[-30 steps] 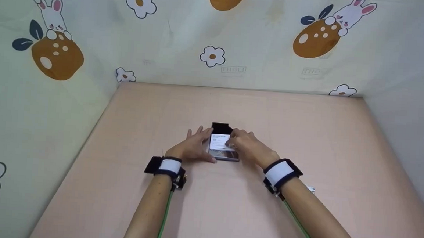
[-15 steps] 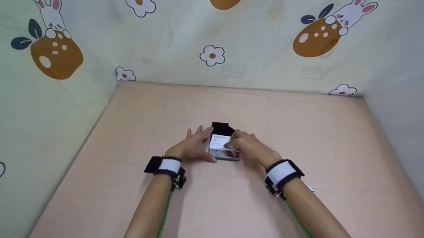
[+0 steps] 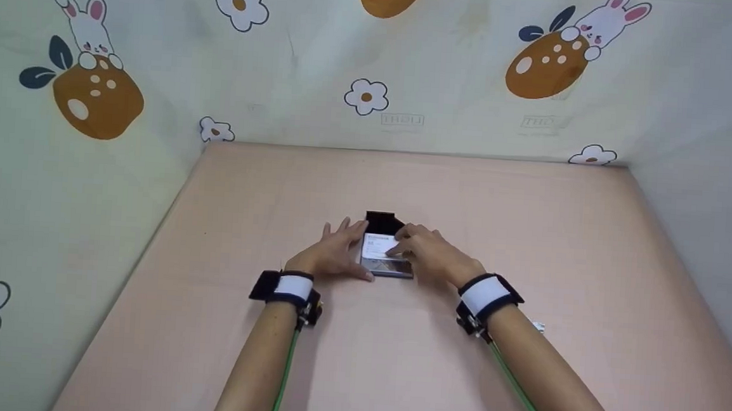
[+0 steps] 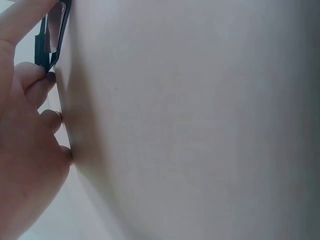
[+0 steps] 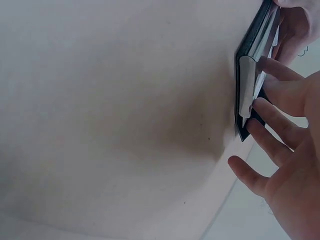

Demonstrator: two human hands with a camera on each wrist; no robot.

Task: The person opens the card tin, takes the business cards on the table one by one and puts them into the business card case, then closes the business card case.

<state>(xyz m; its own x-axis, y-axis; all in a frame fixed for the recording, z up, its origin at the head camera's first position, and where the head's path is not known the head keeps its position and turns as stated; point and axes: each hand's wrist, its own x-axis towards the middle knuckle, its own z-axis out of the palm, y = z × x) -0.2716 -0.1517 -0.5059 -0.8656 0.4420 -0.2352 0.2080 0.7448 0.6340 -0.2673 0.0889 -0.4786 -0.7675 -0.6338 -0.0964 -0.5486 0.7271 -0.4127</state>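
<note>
A small black card holder (image 3: pixel 382 267) lies open on the pink table, its black flap (image 3: pixel 381 221) pointing away from me. A white card (image 3: pixel 376 244) lies on it, over a shiny clear pocket. My left hand (image 3: pixel 337 247) rests flat at the holder's left edge, fingers straight, thumb along its near corner. My right hand (image 3: pixel 407 245) reaches in from the right, its fingertips pinching the card's right side. The left wrist view has the left hand (image 4: pixel 25 125) beside the holder (image 4: pixel 52 35). In the right wrist view the right hand (image 5: pixel 285 125) touches the card (image 5: pixel 246 90) on the holder (image 5: pixel 250 50).
The pink table (image 3: pixel 394 366) is walled at the back and both sides by pale cloth printed with rabbits and flowers (image 3: pixel 366 97). Both wrists wear black-and-white straps with green cables trailing toward me.
The right hand has nudged the white card slightly, so a little less of it shows. The left hand and the holder have stayed put.
</note>
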